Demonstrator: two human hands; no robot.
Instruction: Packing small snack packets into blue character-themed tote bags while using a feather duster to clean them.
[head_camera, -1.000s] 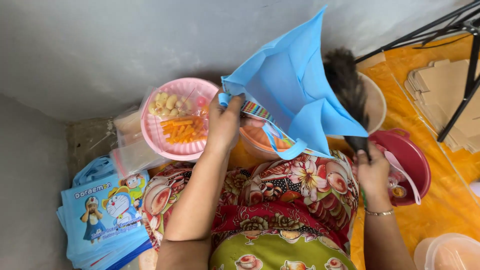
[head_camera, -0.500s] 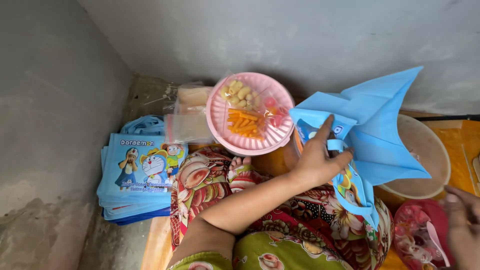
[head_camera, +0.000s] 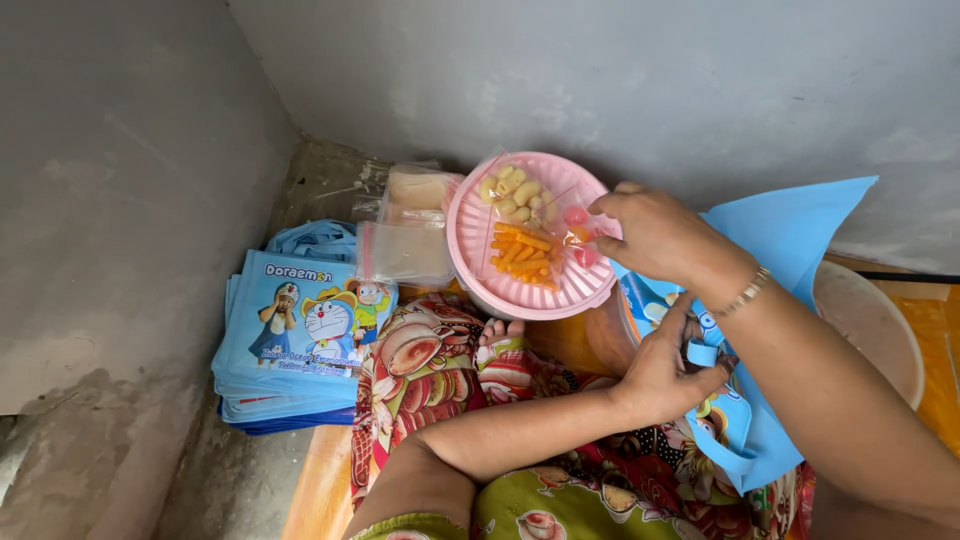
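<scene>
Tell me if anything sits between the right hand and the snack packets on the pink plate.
Nothing visible does. The right hand is already at the pink plate, fingertips touching the snack packets. The left hand holds the blue bag off to the side.

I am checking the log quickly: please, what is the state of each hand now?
Left hand: closed on the blue bag.
Right hand: fingers bent, on a snack packet in the pink plate.

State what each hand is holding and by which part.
The left hand grips the blue bag by its handle strap. The right hand reaches onto the pink plate, fingertips at a clear snack packet; a hold cannot be told.
</scene>
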